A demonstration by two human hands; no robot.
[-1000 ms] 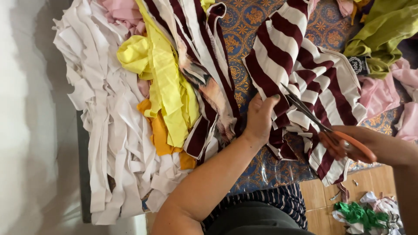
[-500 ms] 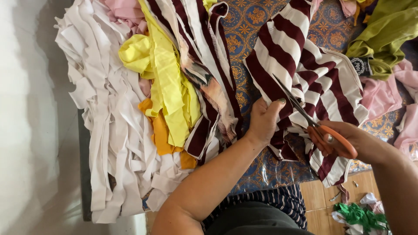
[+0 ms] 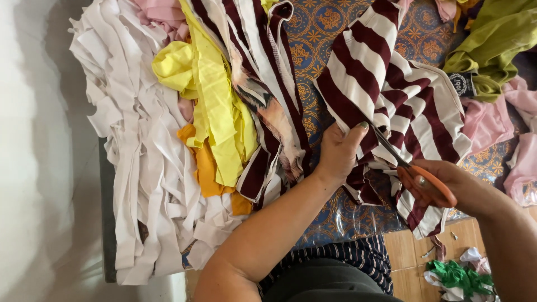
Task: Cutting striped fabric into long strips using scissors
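A maroon and white striped cloth (image 3: 386,84) lies spread on a blue patterned table cover (image 3: 319,28). My left hand (image 3: 338,154) presses flat on the cloth's near left edge, thumb pointing up. My right hand (image 3: 447,184) grips orange-handled scissors (image 3: 411,168); their blades reach up and left into the cloth, close to my left thumb. The blade tips are partly hidden in the folds.
A thick heap of cut fabric strips, white (image 3: 140,168), yellow (image 3: 212,100) and orange (image 3: 204,168), covers the table's left side. Olive green (image 3: 492,45) and pink cloth (image 3: 492,123) lie at the right. Green scraps (image 3: 456,277) sit on the tiled floor below.
The scissors and my right hand have slid up and left further into the striped cloth. My left hand has shifted slightly along the cloth's edge.
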